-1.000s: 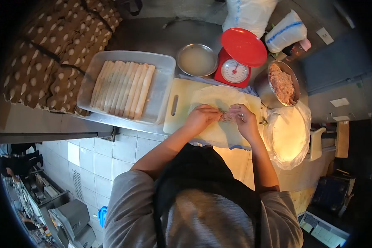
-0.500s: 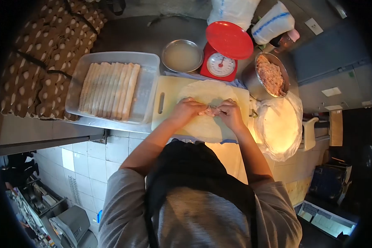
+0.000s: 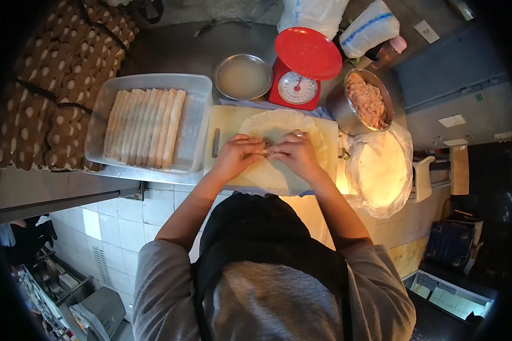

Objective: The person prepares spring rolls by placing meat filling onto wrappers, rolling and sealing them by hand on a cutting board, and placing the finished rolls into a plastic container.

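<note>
On the pale cutting board [image 3: 224, 120] lies a thin round wrapper [image 3: 276, 178], and a little pinkish minced filling [image 3: 265, 152] shows on it between my fingers. My left hand [image 3: 238, 157] is closed on the left end of the filling, its fingers bent and pressed down. Close beside it, my right hand [image 3: 294, 153] pinches the filling from the other side. Most of the filling is hidden under both hands. A metal pot of minced meat [image 3: 370, 102] stands behind and to the right of the board.
Left of the board, a plastic tub [image 3: 196, 122] holds a row of rolled sticks [image 3: 145, 128]. Behind stand a metal dish of cloudy liquid [image 3: 243, 78] and a red scale [image 3: 297, 89]. Bagged round wrappers [image 3: 381, 167] lie right; egg trays [image 3: 62, 85] are stacked far left.
My hands have come closer together, and less filling shows between them. The whole view has shifted slightly, with the worktop things now a little farther left.
</note>
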`<state>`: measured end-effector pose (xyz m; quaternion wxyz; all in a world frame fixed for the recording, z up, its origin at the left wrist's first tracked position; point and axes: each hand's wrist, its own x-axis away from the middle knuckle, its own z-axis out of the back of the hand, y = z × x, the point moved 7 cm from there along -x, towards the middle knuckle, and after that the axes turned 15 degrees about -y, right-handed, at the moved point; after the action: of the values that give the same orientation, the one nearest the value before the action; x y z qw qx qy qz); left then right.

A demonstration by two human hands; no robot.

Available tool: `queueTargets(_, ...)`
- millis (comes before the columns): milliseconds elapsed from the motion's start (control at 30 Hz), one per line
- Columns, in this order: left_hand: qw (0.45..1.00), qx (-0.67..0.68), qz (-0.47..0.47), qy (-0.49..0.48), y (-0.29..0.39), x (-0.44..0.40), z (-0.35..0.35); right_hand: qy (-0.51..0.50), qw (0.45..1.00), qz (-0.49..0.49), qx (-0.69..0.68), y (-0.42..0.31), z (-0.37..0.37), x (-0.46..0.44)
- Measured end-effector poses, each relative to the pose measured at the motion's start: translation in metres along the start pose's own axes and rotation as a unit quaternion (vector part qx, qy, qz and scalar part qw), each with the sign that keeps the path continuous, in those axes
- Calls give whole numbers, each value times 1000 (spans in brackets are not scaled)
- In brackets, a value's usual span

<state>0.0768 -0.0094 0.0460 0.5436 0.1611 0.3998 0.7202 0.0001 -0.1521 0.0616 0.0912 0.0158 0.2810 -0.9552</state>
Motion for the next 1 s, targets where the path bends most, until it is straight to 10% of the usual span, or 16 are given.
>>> queueTargets(1000, 992, -116, -32, -31, 34, -57, -81, 137, 981, -129, -52, 57, 37, 76)
